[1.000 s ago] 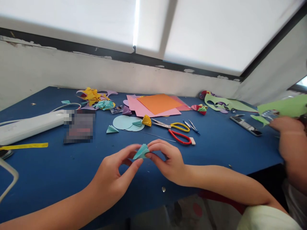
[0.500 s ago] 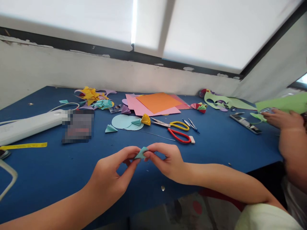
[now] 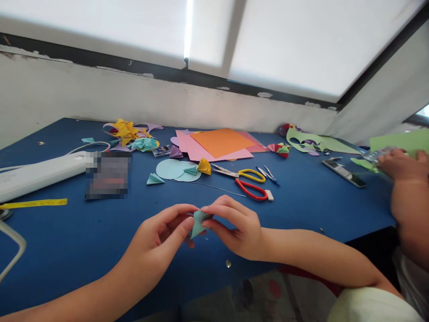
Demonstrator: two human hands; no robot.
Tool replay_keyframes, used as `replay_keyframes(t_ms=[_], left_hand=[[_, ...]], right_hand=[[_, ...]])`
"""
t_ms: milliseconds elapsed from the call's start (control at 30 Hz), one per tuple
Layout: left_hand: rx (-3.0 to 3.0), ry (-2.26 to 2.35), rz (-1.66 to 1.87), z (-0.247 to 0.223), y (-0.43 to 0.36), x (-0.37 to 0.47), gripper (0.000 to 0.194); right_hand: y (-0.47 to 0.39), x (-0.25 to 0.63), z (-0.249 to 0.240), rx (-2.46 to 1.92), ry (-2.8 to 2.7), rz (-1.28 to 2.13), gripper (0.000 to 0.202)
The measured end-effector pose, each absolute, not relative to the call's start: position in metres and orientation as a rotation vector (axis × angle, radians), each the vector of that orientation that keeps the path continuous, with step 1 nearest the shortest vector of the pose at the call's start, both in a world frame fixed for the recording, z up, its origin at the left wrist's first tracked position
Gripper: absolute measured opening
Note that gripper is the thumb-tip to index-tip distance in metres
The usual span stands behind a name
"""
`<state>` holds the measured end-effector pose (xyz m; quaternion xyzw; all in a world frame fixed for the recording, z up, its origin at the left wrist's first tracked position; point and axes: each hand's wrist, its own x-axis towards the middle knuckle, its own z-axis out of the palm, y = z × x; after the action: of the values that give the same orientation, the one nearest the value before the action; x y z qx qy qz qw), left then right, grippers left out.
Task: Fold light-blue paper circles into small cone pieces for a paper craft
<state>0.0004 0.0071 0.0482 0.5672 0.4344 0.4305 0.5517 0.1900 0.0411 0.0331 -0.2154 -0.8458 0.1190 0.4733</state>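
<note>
Pinching a small folded light-blue paper piece (image 3: 199,222), the person's left hand (image 3: 159,237) and right hand (image 3: 239,228) meet over the near part of the flat blue tabletop (image 3: 301,203). The left thumb and fingers are closed narrowly on the piece's left side; the right thumb and forefinger grip its upper right edge. The piece is tilted, a pointed end downward.

Beyond the hands lie overlapping flat light-blue paper circles (image 3: 167,169), with a pleated light-blue paper wedge (image 3: 154,179) just beside them and a folded yellow paper cone (image 3: 204,167) at their right. Near the cone are metal scissors with one yellow and one red handle (image 3: 233,174). Well to the right, another person's hand (image 3: 398,164) is at a large light-green paper sheet (image 3: 402,141).
</note>
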Motion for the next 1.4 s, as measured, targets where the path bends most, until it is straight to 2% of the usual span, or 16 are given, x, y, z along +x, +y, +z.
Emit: replay_keyframes(t_ms=[300,567,867,1000,1100,1200,1333,1400], left_hand=[[0.95,0.808,0.856,0.044,0.016,-0.003,0.027],[0.905,0.811,0.874,0.044,0.017,-0.003,0.026],[0.92,0.81,0.819,0.045,0.018,-0.004,0.023],[1.082,0.901,0.882,0.042,0.016,-0.005,0.027],[1.451,1.063,1.086,0.039,0.009,-0.005,0.028],[1.811,1.034,1.101,0.042,0.001,-0.006,0.022],[1.841,0.904,1.154,0.046,-0.005,-0.007,0.028],[1.839,0.897,1.167,0.047,-0.004,-0.007,0.025]], right_hand=[[0.047,0.195,0.034,-0.303,-2.185,0.017,0.044],[0.045,0.194,0.036,-0.383,-2.175,0.074,0.016],[0.041,0.197,0.035,-0.321,-2.161,-0.006,0.014],[0.039,0.197,0.034,-0.309,-2.111,-0.036,0.013],[0.037,0.198,0.036,-0.31,-2.123,-0.019,0.012],[0.037,0.198,0.039,-0.329,-2.134,0.033,0.014],[0.037,0.198,0.04,-0.359,-2.14,0.074,0.015],[0.037,0.197,0.04,-0.385,-2.156,0.08,0.015]])
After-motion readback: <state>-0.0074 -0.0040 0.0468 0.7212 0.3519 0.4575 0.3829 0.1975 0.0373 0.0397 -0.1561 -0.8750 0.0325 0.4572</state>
